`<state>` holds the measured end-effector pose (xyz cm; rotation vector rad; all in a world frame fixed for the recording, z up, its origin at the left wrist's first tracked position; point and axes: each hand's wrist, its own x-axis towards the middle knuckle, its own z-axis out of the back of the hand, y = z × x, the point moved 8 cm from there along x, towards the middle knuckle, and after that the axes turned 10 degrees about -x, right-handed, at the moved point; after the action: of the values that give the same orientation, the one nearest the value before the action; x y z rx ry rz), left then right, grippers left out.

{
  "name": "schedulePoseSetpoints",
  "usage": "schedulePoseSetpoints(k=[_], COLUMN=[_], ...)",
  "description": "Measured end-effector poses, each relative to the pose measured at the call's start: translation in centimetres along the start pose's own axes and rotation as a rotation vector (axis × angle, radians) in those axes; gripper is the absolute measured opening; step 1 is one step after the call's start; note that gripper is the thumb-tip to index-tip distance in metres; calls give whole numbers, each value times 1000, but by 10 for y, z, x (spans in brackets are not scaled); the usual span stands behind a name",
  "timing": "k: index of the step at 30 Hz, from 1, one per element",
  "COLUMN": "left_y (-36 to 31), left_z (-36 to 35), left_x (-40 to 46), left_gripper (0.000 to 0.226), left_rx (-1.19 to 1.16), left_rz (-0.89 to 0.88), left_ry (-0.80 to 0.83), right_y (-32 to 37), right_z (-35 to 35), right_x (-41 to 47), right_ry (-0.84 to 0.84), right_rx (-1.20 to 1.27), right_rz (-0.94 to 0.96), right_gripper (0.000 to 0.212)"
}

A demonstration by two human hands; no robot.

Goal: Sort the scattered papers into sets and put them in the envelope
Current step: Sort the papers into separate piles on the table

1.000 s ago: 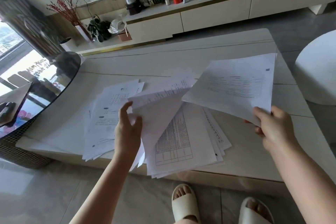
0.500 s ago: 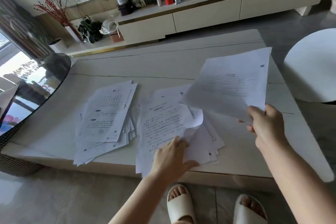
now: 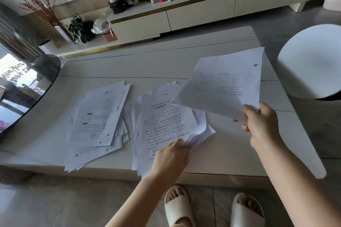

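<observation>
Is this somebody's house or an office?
Probably a home, likely a living room. The papers lie on a low table, a long low cabinet behind it holds bottles and a vase of red twigs, and the person wears slippers.

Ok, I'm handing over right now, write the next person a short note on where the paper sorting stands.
Right hand grips a few sheets, lifted over the table.
Left hand rests on the middle pile, fingers at a curled sheet edge; whether it pinches is unclear.
Left pile lies apart, fanned out.
Done: papers roughly split into two piles.
Left: finish sorting, square the sets, fill the envelope. No envelope is in view.
</observation>
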<state>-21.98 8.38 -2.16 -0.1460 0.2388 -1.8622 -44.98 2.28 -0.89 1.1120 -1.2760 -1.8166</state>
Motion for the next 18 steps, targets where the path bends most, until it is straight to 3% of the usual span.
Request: schedulePoseSetpoints(k=[2,10,14,18], left_y=[0,41,58,82], left_z=[5,9,-3,23], left_x=[0,-6,-7,-17], left_gripper=[31,13,22,16], left_rx=[-5,-430,-685,-851], left_rz=[40,438,541,639], left_ry=[-74,-129,-129,-391], right_y=[1,0,-1,-1], right_z=[1,2,2,1], right_x=[0,1,2,4], right_ry=[-5,-3,0,28], right_rx=[-3,5,-10,-11], right_rz=[7,-12,0,9], right_gripper=[13,17,13,5])
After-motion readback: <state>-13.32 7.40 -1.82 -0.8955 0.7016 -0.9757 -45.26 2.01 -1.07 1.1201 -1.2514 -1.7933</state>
